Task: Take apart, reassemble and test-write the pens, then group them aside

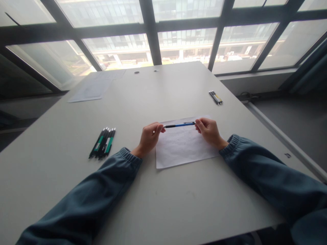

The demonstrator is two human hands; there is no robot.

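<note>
A blue and black pen (181, 125) is held level between my two hands, above a white sheet of paper (184, 146). My left hand (150, 136) pinches its dark end between thumb and fingers. At the other end, by the clip, my right hand (208, 130) is closed on it in the same way. Several pens with green and black barrels (103, 143) lie side by side on the table, left of my left hand. Beyond my right hand lies a smaller group of black, silver and yellow pens (216, 97).
The white table (153, 194) reaches to large windows (189, 41) at the back. Other sheets of paper (89, 90) lie at the far left. Two small round fittings sit near the far edge. A small dark mark (287, 155) shows near the right edge.
</note>
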